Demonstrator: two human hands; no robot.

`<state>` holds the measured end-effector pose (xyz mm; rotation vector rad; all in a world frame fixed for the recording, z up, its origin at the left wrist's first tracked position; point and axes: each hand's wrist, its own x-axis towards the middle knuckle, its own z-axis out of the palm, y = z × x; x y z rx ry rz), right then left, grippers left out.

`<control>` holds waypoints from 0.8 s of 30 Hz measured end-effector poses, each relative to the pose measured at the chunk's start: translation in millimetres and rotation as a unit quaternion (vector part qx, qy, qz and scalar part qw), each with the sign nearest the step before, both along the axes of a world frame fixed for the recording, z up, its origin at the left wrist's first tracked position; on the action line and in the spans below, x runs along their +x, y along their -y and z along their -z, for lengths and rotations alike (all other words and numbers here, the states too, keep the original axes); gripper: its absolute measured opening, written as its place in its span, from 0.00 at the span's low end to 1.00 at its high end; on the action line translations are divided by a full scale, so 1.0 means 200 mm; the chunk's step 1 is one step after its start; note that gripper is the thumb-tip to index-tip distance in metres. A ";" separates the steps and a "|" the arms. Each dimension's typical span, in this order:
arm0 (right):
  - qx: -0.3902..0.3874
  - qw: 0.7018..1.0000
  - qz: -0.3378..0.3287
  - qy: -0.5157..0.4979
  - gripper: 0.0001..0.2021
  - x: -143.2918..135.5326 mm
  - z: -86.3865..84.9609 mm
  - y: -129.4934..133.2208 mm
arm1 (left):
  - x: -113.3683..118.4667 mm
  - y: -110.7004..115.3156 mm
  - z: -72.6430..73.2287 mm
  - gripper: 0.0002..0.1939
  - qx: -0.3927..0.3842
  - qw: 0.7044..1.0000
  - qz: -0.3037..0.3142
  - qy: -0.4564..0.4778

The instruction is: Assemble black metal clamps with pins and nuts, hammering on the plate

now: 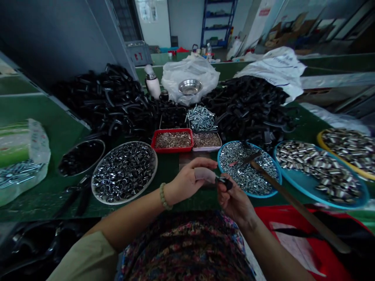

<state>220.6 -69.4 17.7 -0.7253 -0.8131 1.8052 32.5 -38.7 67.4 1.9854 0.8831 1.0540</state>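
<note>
In front of my body, both hands meet over a small black part [225, 182] with a bit of metal at its left end. My right hand [236, 201] grips this part between thumb and fingers. My left hand [187, 178], a pale wrap around one finger, pinches at the part's metal end; what exactly lies between those fingertips is hidden. Beyond the hands stand a red tray [172, 149] of small brass-coloured pins and a white tray [206, 148] of similar pieces. Right of them, a blue-rimmed tray [279, 181] holds small silvery nuts or similar pieces.
A hammer [288, 197] lies across the blue-rimmed tray, its handle reaching toward me. Metal rings fill a round tray [93, 183] at left, near pliers [80, 195]. Black handle-like parts [117, 105] pile up behind, beside a thermos [152, 84]. Another blue tray [307, 185] holds metal sleeves.
</note>
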 end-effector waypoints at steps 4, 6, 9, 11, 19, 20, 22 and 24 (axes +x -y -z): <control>-0.010 1.000 0.001 0.007 0.17 -0.02 0.01 -0.01 | -0.04 -0.01 0.00 0.17 -0.001 0.993 -0.071 -0.097; -0.004 0.999 -0.010 0.048 0.16 -0.01 0.03 -0.01 | -0.06 -0.01 -0.06 0.17 -0.050 0.994 -0.016 -0.092; 0.001 0.997 0.008 0.079 0.16 0.00 0.06 -0.02 | -0.09 0.00 -0.16 0.16 -0.072 0.983 0.159 -0.061; 0.011 0.997 0.025 0.074 0.15 -0.01 0.07 -0.03 | -0.10 0.01 -0.19 0.14 -0.086 0.984 0.148 -0.045; 0.012 0.994 0.035 0.103 0.16 0.00 0.12 -0.04 | -0.44 -0.20 -0.11 0.20 -0.171 0.985 -0.016 0.007; 0.009 0.993 0.043 0.105 0.16 0.01 0.12 -0.05 | -0.57 -0.29 -0.09 0.18 -0.141 0.982 -0.121 -0.019; 0.006 0.993 0.047 0.109 0.16 0.02 0.13 -0.05 | -0.85 -0.46 -0.04 0.17 -0.078 0.941 -0.298 -0.143; 0.005 0.993 0.049 0.108 0.15 0.02 0.13 -0.06 | -1.13 -0.59 0.02 0.19 -0.060 0.883 -0.363 -0.291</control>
